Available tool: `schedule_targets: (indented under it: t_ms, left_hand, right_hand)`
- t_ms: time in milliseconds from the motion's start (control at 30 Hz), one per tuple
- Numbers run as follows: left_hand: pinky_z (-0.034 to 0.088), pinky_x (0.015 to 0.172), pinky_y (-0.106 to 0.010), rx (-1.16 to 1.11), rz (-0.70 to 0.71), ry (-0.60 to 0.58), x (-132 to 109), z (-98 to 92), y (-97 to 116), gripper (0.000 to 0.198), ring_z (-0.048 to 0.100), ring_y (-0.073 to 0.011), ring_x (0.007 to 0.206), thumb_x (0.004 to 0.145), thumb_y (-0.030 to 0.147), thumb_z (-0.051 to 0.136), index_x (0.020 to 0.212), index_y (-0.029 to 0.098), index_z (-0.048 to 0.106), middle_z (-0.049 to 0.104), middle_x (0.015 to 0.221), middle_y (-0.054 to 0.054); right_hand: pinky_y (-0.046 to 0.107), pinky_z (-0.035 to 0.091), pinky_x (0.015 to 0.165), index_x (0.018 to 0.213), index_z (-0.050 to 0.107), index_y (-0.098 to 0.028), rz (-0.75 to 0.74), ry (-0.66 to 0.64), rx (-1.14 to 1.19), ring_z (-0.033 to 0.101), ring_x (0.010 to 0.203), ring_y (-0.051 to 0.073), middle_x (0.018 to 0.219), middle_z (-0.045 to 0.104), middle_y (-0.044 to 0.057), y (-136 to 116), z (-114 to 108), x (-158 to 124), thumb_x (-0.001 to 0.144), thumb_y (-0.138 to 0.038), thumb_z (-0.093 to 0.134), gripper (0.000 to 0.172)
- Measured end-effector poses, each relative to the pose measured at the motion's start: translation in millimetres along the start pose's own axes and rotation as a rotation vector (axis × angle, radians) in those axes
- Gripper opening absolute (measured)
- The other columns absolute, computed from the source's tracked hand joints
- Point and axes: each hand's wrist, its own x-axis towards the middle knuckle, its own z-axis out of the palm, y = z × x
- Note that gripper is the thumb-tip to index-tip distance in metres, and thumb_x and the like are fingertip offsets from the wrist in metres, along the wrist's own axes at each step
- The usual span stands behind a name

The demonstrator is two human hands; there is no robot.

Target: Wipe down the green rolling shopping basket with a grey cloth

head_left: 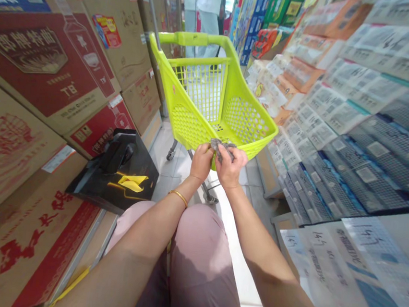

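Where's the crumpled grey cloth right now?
In the head view, the grey cloth is just right of the picture's middle, between the fingers of the left hand and right hand, at the near end of the lime-green shopping cart.

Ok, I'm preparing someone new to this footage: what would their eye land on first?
Most likely the bright lime-green shopping cart, mid-aisle just beyond the person's knees. Next, the crumpled grey cloth-like piece at the cart's near edge, between the left grip and right grip. Then the black box left of the knees, its yellow strip standing out beside the stacked cartons.
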Motion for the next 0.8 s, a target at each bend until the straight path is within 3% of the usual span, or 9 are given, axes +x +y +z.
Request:
schedule_targets:
  t_ms: [167,333,500,667,800]
  left_hand:
    - [0.046,0.081,-0.031,-0.030,-0.018,0.016,-1,-2.8,-3,0.020,0.053,-0.0171,0.090,0.088,0.015,0.041,0.079,0.020,0.058,0.060,0.094,-0.004]
    - [0.045,0.080,-0.029,-0.034,-0.028,0.030,0,-2.9,-4,0.022,0.052,-0.0157,0.089,0.085,0.011,0.040,0.072,0.020,0.054,0.059,0.090,-0.003]
    - [0.045,0.081,-0.030,-0.018,-0.055,0.026,2,-1.8,-5,0.021,0.052,-0.0161,0.088,0.084,0.009,0.040,0.070,0.020,0.052,0.058,0.090,-0.003]
    - [0.046,0.080,-0.029,-0.022,-0.039,0.027,1,-3.8,-4,0.021,0.052,-0.0157,0.088,0.085,0.011,0.040,0.071,0.021,0.052,0.058,0.091,-0.002]
    - [0.046,0.080,-0.028,-0.024,-0.034,0.045,1,-4.5,-3,0.020,0.053,-0.0152,0.088,0.087,0.013,0.041,0.073,0.021,0.054,0.058,0.090,-0.002]
  right_hand:
    - [0.036,0.039,0.085,0.102,0.065,-0.032,-0.049,-0.112,-0.029,0.045,0.086,0.017,0.090,0.049,0.004,7,11,-23,0.086,-0.027,0.051,0.021]
    - [0.035,0.039,0.083,0.099,0.065,-0.031,-0.048,-0.138,-0.052,0.044,0.092,0.019,0.091,0.051,0.005,10,22,-56,0.084,-0.021,0.052,0.023]
    - [0.034,0.038,0.081,0.100,0.063,-0.029,-0.054,-0.266,-0.018,0.043,0.092,0.018,0.093,0.054,0.005,8,23,-75,0.083,-0.017,0.050,0.025]
    - [0.036,0.037,0.085,0.102,0.063,-0.031,0.060,-0.233,0.034,0.045,0.090,0.019,0.092,0.052,0.005,4,19,-51,0.087,-0.023,0.047,0.024]
    - [0.036,0.038,0.084,0.104,0.063,-0.030,0.035,-0.170,0.034,0.045,0.087,0.018,0.091,0.050,0.005,0,12,-16,0.089,-0.031,0.045,0.023]
